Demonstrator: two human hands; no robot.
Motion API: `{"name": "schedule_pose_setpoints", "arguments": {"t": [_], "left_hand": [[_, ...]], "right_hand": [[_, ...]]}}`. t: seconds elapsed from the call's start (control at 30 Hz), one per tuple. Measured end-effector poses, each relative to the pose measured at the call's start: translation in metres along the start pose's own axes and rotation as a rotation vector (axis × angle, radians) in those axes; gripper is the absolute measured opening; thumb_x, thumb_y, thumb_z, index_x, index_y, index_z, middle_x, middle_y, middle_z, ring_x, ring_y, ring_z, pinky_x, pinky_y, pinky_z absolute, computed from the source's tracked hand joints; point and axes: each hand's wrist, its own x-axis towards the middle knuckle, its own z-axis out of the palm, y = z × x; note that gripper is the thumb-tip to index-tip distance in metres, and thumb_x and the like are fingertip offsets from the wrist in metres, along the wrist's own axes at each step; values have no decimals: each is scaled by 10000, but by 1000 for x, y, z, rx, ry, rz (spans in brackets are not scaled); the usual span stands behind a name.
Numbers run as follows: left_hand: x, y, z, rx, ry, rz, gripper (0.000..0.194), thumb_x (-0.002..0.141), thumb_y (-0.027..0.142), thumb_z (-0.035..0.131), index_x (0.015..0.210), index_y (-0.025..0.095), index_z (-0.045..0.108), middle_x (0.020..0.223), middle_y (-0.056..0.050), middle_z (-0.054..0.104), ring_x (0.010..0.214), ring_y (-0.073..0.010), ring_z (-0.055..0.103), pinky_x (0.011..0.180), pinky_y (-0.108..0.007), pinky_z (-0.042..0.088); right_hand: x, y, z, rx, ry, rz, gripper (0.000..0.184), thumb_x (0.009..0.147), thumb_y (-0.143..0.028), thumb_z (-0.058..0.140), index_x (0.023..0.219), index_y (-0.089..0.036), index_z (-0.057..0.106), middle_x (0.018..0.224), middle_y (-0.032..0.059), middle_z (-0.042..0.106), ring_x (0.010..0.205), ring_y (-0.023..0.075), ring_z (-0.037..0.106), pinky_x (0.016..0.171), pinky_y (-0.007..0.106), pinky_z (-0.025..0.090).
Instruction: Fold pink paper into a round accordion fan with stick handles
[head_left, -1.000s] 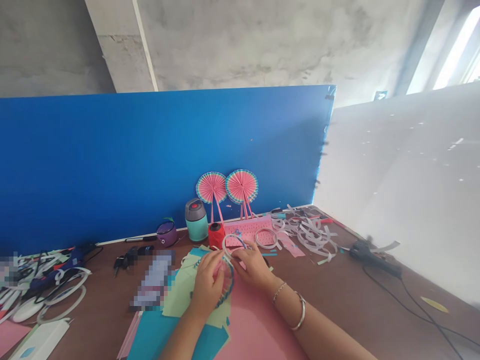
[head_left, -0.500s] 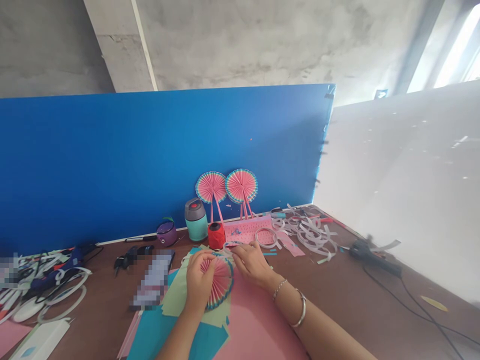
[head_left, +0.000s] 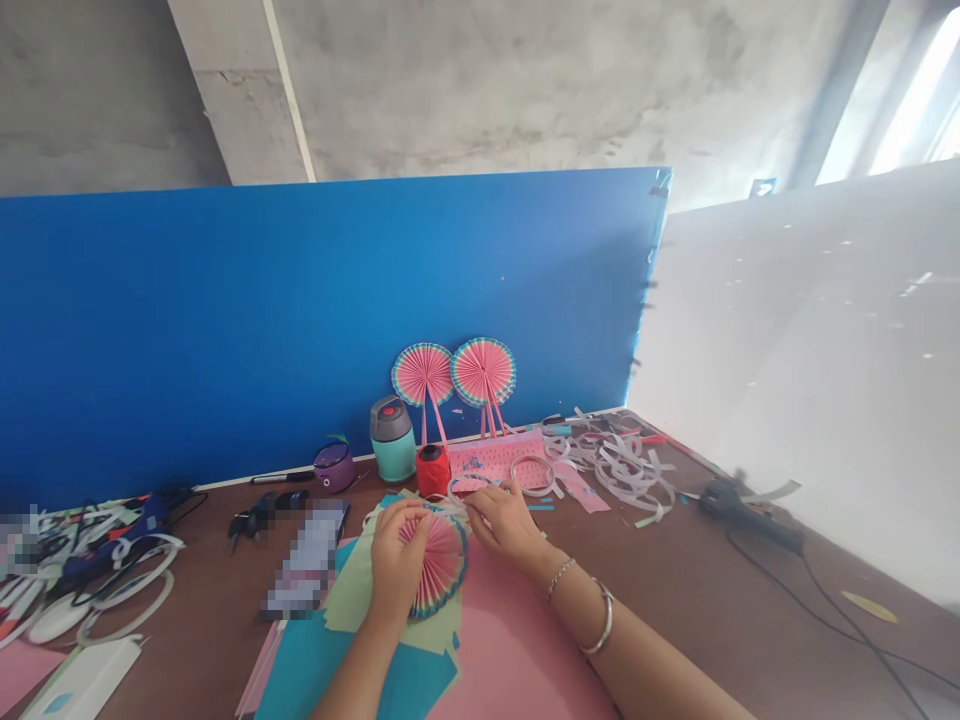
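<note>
A round pleated paper fan (head_left: 441, 572), pink with a blue and green edge, lies over the green paper (head_left: 352, 595). My left hand (head_left: 399, 555) is closed on its left side, with thumb and fingers at the upper edge. To the right, my right hand (head_left: 504, 520) has its fingers bent together at a curled white strip (head_left: 454, 484), which loops up just beyond the fan's top edge. My right fingertips are partly hidden. Under my hands lie large pink paper (head_left: 517, 640) and blue paper (head_left: 409, 685).
Two finished-looking fans (head_left: 484, 372) lean on the blue partition (head_left: 300, 320). A teal flask (head_left: 393, 455), a red-wrapped item (head_left: 433, 472) and a purple cup (head_left: 334, 467) stand before it. Tangled white strips (head_left: 630, 470) lie right, a power strip (head_left: 750, 515) farther right, a phone (head_left: 306, 560) left.
My left hand has shifted left, uncovering more of the pleated fan. The white loop by my right hand has dropped lower, and that hand has lowered slightly. Over the last half second little moves.
</note>
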Motion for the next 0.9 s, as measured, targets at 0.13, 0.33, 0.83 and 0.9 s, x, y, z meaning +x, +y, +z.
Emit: {"name": "schedule_pose_setpoints", "arguments": {"t": [0.13, 0.33, 0.83, 0.9], "left_hand": [[0, 0, 0, -22, -3, -24, 172, 772, 344, 572, 719, 203, 655, 919, -67, 650, 929, -233, 583, 881, -424, 446], [-1, -1, 2, -32, -40, -29, 178, 773, 345, 561, 726, 203, 659, 948, -72, 636, 954, -230, 567, 894, -417, 435], [-3, 10, 1, 126, 87, 55, 189, 771, 360, 561, 703, 225, 675, 1019, -70, 557, 1043, -266, 483, 938, -447, 352], [1, 6, -5, 113, 114, 24, 203, 771, 377, 559, 707, 219, 669, 1017, -65, 557, 1047, -261, 486, 950, -436, 351]], "right_hand": [[0, -1, -1, 7, 26, 2, 192, 873, -140, 425, 853, -190, 609, 759, 27, 682, 718, 140, 571, 735, 292, 225], [1, -1, 2, 28, 91, 33, 185, 814, -124, 453, 748, -179, 617, 656, 4, 640, 661, 124, 548, 706, 285, 213], [4, -10, 21, 201, 111, 397, 287, 805, -225, 396, 602, -160, 587, 507, -41, 519, 511, 97, 411, 666, 254, 273], [3, -1, 19, 174, 171, 518, 306, 810, -277, 398, 604, -164, 594, 492, -34, 511, 514, 112, 421, 615, 243, 288]]}}
